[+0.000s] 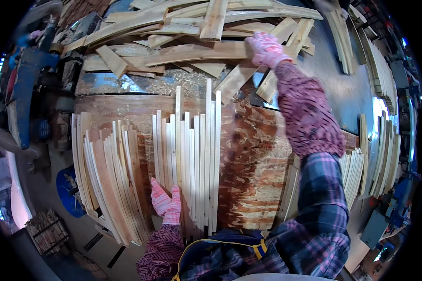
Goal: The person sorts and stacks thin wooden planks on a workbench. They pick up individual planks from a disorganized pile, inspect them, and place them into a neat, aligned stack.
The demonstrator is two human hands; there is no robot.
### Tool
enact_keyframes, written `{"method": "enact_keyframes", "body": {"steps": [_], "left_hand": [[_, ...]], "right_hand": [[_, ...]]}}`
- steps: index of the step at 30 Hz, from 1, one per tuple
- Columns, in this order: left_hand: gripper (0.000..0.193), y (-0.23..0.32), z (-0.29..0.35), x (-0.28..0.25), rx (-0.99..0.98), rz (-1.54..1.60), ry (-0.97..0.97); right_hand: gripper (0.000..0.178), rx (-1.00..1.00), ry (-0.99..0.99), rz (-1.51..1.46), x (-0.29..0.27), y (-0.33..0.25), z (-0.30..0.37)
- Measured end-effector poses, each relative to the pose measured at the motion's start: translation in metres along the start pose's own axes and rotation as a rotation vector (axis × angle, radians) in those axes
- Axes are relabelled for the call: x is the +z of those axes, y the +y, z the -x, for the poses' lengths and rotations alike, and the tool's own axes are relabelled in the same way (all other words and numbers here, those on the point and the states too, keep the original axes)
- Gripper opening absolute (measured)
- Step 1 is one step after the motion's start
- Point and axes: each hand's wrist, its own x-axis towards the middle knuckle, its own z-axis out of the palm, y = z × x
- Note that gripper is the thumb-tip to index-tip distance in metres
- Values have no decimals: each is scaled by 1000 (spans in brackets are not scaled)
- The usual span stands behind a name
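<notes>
My right hand (266,50), in a pink and white knit glove, reaches far forward to the pile. Its fingers are closed on the right end of a long wooden board (197,53). My left hand (166,203), gloved alike, rests near me at the left side of a row of narrow pale wooden strips (187,150). Its thumb and fingers are apart, and it grips nothing. The strips lie side by side, pointing away from me, with uneven far ends. Patterned sleeve covers are on both forearms.
Loose boards (212,21) lie crosswise over the far side, among sawdust. Another bundle of strips (112,173) is at the left, beside a blue bin (70,192). Blue machinery (26,93) stands farther left. Bare stained plywood (251,164) shows right of the strips; more strips (351,173) lie beyond my right arm.
</notes>
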Motion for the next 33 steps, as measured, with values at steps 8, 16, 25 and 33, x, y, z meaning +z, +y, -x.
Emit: {"method": "enact_keyframes", "body": {"steps": [8,16,25,33], "left_hand": [[94,3,1,4,29,-16,53],[94,3,-1,7,20,-23,-9],[89,21,-8,-19,-52,-36,-124],[100,126,24,-27,187,-62,-229]], "right_hand": [[86,-248,38,161,41,16,10],[92,-150,124,190,-77,32,82],[89,277,-386,-1444,23,-84,227],[88,296,-199,-769,89,-161,211]]}}
